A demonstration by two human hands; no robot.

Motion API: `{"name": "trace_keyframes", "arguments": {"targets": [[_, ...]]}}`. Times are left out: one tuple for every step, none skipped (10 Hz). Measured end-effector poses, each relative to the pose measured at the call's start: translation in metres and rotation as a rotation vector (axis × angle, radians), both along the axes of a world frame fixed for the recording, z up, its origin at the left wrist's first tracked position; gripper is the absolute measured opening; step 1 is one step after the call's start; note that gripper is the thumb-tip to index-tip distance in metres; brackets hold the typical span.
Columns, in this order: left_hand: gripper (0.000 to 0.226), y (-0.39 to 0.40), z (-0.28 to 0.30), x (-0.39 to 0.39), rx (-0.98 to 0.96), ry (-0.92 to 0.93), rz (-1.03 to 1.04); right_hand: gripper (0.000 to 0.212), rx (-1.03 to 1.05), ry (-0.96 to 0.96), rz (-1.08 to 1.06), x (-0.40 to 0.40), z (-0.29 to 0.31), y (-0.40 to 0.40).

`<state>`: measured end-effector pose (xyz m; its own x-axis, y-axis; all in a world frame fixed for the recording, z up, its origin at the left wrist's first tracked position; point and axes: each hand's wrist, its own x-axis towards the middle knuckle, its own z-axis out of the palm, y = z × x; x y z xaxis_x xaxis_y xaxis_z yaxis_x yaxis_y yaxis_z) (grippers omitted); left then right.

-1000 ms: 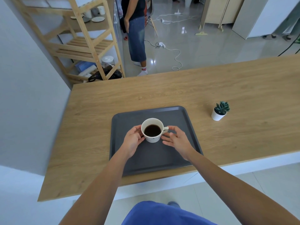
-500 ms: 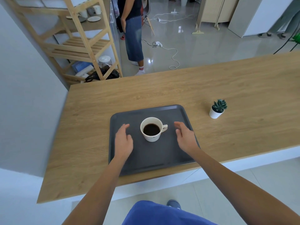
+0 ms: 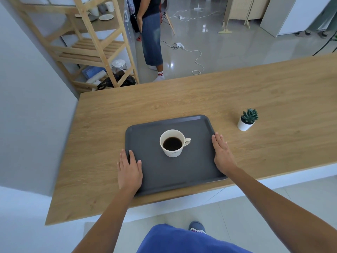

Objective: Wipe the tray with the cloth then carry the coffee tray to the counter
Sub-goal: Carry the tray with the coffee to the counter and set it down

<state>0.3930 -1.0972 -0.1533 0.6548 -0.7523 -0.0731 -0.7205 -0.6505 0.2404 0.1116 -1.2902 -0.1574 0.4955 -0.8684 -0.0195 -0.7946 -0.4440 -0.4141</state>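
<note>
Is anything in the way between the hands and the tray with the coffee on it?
No, nothing is. The left hand lies flat on the tray's left edge and the right hand on its right edge. The coffee cup stands mid-tray, apart from both hands. The little plant sits off to the right.

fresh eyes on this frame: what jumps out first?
A white cup of black coffee stands near the middle of a dark grey tray at the near edge of a wooden counter. The left hand lies flat on the tray's left edge and the right hand on its right edge. A small potted succulent stands right of the tray.
</note>
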Motion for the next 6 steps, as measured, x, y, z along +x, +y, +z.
{"name": "trace_keyframes", "arguments": {"targets": [[0.058, 0.002, 0.0, -0.001, 0.01, 0.006, 0.0, 0.07, -0.011, -0.02, 0.011, 0.0, -0.004, -0.001], [0.059, 0.001, 0.001, -0.002, 0.017, 0.002, -0.002, 0.07, -0.017, -0.02, 0.009, -0.001, -0.003, -0.001], [0.058, 0.0, 0.001, -0.001, 0.016, -0.001, -0.002, 0.07, -0.019, -0.029, 0.009, -0.001, -0.005, -0.002], [0.057, 0.002, 0.0, -0.001, 0.026, -0.01, -0.006, 0.07, -0.017, -0.03, 0.011, 0.0, -0.004, -0.001], [0.056, -0.001, 0.003, 0.001, -0.011, 0.024, 0.017, 0.067, -0.005, -0.054, 0.019, -0.003, -0.006, -0.005], [0.054, 0.003, 0.014, -0.014, -0.225, 0.031, 0.04, 0.053, 0.018, -0.146, 0.006, -0.004, 0.0, -0.005]]}}
